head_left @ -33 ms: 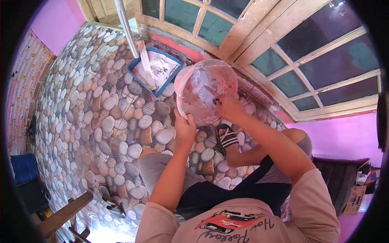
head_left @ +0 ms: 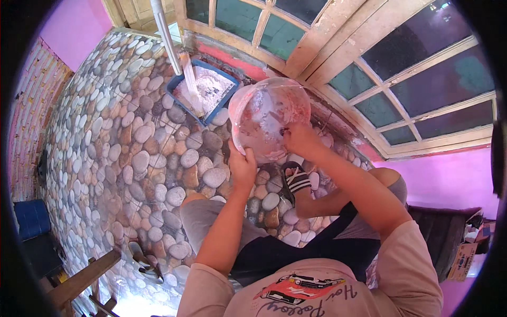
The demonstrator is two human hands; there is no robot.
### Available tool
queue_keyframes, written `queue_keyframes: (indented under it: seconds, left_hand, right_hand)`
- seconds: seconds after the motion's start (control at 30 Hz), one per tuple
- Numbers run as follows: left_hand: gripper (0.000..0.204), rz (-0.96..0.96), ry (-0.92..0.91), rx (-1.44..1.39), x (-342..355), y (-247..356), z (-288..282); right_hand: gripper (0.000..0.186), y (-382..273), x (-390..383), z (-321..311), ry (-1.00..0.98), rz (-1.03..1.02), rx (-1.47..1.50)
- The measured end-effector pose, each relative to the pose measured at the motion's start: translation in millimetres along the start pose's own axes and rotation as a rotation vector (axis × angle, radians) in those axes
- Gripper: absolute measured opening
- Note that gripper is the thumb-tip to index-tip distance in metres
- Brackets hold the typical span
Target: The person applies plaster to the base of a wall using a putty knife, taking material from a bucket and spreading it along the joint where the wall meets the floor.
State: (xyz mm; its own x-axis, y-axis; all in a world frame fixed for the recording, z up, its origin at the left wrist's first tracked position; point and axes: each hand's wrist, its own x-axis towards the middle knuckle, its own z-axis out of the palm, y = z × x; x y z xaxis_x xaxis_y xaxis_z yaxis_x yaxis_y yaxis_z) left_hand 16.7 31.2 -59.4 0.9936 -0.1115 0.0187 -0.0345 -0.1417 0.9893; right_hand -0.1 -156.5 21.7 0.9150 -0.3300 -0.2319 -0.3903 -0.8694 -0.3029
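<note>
A translucent bucket [head_left: 237, 120], smeared with pinkish paste inside, stands tilted toward me between my feet and the door. My left hand [head_left: 242, 165] grips its near left rim, thumb over the edge. Inside the bucket mouth, my right hand [head_left: 301, 138] is closed around the dark handle of a scraper [head_left: 275, 117]. The flat, pale blade points up and left against the smeared inside. Its tip is hard to make out amid the paste, and most of the handle is hidden by my fingers.
Left of the bucket sits a blue dustpan [head_left: 212, 117] with pale powder, a pale-bristled brush [head_left: 188, 74] and an upright pole [head_left: 165, 37]. Paned wooden doors [head_left: 311, 50] rise behind. A sandal [head_left: 145, 263] and a wooden frame [head_left: 87, 277] are at lower left on the pebble-patterned floor.
My right hand and the scraper have shifted very slightly to the right inside the bucket. My left hand keeps its place on the rim.
</note>
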Motion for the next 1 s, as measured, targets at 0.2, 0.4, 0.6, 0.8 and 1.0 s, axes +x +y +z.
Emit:
queue_keyframes:
  seconds: [0.2, 0.4, 0.6, 0.8, 1.0]
  left_hand:
    - [0.057, 0.018, 0.007, -0.054, 0, -31, 6]
    - [0.056, -0.065, 0.027, -0.083, -3, -43, 6]
    - [0.054, -0.188, -0.056, -0.030, -5, -65, 8]
    - [0.054, -0.131, -0.058, -0.020, -6, -82, 11]
    - [0.053, -0.227, -0.047, 0.155, -7, -70, 10]
  right_hand:
    - [0.034, -18, -4, -29, -0.382, 0.041, -0.134]
    - [0.035, -3, -20, 27, -0.318, 0.041, -0.084]
    - [0.035, 13, -5, 84, -0.328, 0.053, -0.012]
    - [0.033, 24, 6, 96, -0.198, 0.139, 0.204]
    - [0.035, 14, 7, 77, -0.449, 0.080, -0.126]
